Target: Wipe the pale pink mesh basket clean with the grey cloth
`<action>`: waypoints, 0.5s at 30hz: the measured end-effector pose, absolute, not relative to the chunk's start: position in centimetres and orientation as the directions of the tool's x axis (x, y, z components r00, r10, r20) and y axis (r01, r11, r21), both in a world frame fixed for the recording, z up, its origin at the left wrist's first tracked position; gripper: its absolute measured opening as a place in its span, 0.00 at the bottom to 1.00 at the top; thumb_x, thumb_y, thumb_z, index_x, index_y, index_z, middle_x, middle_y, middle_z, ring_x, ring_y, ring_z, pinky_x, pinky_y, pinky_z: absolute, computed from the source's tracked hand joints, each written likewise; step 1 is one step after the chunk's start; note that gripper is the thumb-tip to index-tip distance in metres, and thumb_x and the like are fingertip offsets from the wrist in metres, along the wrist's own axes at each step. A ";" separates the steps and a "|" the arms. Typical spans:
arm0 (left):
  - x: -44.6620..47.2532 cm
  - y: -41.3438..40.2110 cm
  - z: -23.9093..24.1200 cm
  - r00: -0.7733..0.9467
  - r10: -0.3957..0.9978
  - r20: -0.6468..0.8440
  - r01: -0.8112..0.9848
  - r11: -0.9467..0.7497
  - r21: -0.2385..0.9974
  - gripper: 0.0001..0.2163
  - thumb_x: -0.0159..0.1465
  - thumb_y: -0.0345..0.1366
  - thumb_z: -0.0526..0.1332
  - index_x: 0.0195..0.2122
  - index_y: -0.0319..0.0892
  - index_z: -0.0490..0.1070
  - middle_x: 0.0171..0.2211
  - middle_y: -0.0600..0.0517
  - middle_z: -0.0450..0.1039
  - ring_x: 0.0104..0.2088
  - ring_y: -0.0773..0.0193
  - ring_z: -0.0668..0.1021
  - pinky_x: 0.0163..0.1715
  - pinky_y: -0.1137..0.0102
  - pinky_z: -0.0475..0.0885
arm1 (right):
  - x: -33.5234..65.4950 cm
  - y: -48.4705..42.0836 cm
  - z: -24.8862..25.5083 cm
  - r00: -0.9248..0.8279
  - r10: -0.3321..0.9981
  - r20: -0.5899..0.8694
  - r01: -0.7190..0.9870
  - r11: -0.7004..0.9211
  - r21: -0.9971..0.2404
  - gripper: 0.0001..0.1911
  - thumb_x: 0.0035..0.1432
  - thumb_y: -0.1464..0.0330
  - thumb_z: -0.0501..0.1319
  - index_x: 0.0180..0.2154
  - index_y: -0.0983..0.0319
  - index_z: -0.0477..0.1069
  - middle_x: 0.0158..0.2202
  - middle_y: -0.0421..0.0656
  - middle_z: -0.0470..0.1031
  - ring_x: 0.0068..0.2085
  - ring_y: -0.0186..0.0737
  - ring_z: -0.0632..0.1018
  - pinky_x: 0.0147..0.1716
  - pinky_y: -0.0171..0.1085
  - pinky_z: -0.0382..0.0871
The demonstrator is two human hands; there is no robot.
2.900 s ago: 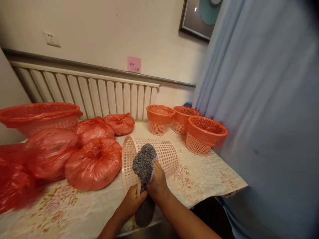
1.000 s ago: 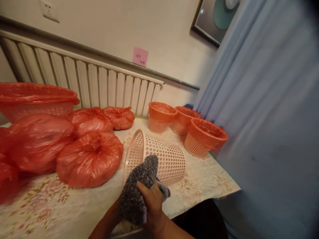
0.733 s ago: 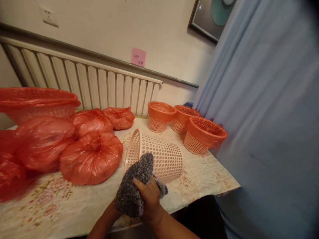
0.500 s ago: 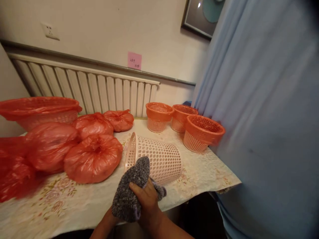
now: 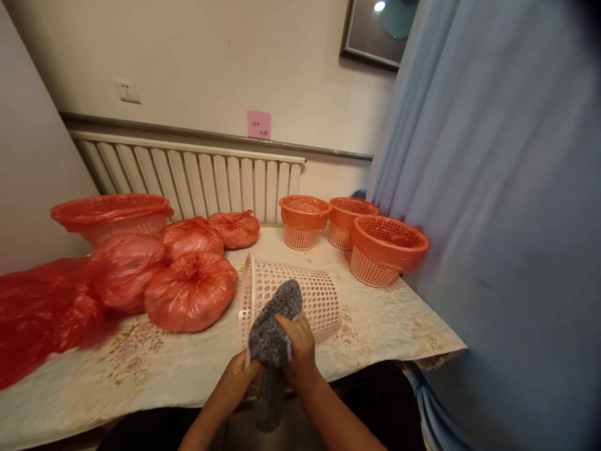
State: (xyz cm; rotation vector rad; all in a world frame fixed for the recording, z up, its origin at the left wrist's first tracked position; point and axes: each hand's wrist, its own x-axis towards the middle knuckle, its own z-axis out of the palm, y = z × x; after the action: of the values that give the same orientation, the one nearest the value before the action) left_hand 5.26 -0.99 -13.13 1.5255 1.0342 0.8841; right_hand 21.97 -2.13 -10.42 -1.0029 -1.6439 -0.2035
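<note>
Both my hands hold a speckled dark grey cloth (image 5: 276, 324) in front of the table's front edge. My left hand (image 5: 237, 381) is closed on its lower left side. My right hand (image 5: 299, 352) grips it from the right, thumb on top. One end of the cloth sticks up and another hangs down below my hands. Just behind it, a pale pink perforated plastic basket (image 5: 312, 294) lies on its side, its wide mouth facing left. The cloth hides part of the basket's front.
Red plastic bags (image 5: 191, 294), full and tied, crowd the table's left, with a red-lined basket (image 5: 113, 213) behind. Three lined baskets, one nearest (image 5: 375, 266), stand at back right. A blue curtain (image 5: 488, 238) borders the right; a radiator (image 5: 197, 175) is behind.
The cloth has shifted to the right and is bunched differently, with one end now hanging down. My left hand has come into view beside it. The camera view has turned slightly left.
</note>
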 end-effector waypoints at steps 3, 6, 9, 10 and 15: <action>5.0 -1.0 -12.8 0.408 0.909 0.082 0.119 -0.141 0.983 0.25 0.58 0.56 0.58 0.41 0.38 0.77 0.39 0.46 0.81 0.45 0.49 0.78 0.53 0.59 0.69 | 25.6 -0.7 -10.4 0.102 0.523 0.846 0.732 0.537 -0.420 0.17 0.60 0.71 0.53 0.51 0.60 0.69 0.43 0.47 0.76 0.46 0.45 0.75 0.50 0.49 0.67; 5.1 -0.8 -12.3 0.415 0.904 0.105 0.113 -0.166 0.980 0.28 0.57 0.58 0.58 0.46 0.38 0.77 0.43 0.44 0.80 0.49 0.47 0.77 0.56 0.55 0.66 | 29.8 0.4 -10.4 0.288 0.565 0.773 0.737 0.384 -0.556 0.14 0.60 0.72 0.51 0.43 0.62 0.72 0.40 0.47 0.76 0.43 0.43 0.74 0.45 0.43 0.68; 5.3 -0.6 -12.0 0.423 0.899 0.111 0.115 -0.175 0.978 0.29 0.57 0.59 0.57 0.47 0.38 0.77 0.43 0.44 0.80 0.49 0.47 0.77 0.56 0.55 0.65 | 32.5 0.7 -10.4 0.454 0.564 0.690 0.717 0.229 -0.659 0.12 0.58 0.73 0.49 0.34 0.62 0.71 0.33 0.45 0.74 0.37 0.41 0.73 0.39 0.38 0.66; 5.4 -0.6 -11.9 0.431 0.895 0.111 0.117 -0.178 0.977 0.29 0.58 0.59 0.57 0.47 0.38 0.77 0.43 0.44 0.80 0.49 0.47 0.77 0.57 0.55 0.65 | 32.9 0.6 -10.4 0.484 0.556 0.676 0.710 0.201 -0.674 0.12 0.57 0.73 0.49 0.32 0.62 0.71 0.32 0.44 0.73 0.35 0.41 0.72 0.37 0.37 0.65; 5.3 -0.6 -12.1 0.458 0.882 0.110 0.142 -0.195 0.971 0.30 0.60 0.58 0.54 0.49 0.37 0.75 0.48 0.44 0.78 0.50 0.49 0.76 0.56 0.58 0.65 | 31.1 0.1 -9.5 0.540 0.558 0.630 0.680 0.152 -0.717 0.09 0.53 0.73 0.52 0.33 0.62 0.70 0.32 0.45 0.74 0.35 0.41 0.72 0.35 0.36 0.64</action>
State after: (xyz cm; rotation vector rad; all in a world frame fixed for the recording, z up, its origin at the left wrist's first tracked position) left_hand 5.29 -0.60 -12.14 1.6436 0.9013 0.8692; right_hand 31.06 0.13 -9.52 -1.5105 -1.1102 -0.1200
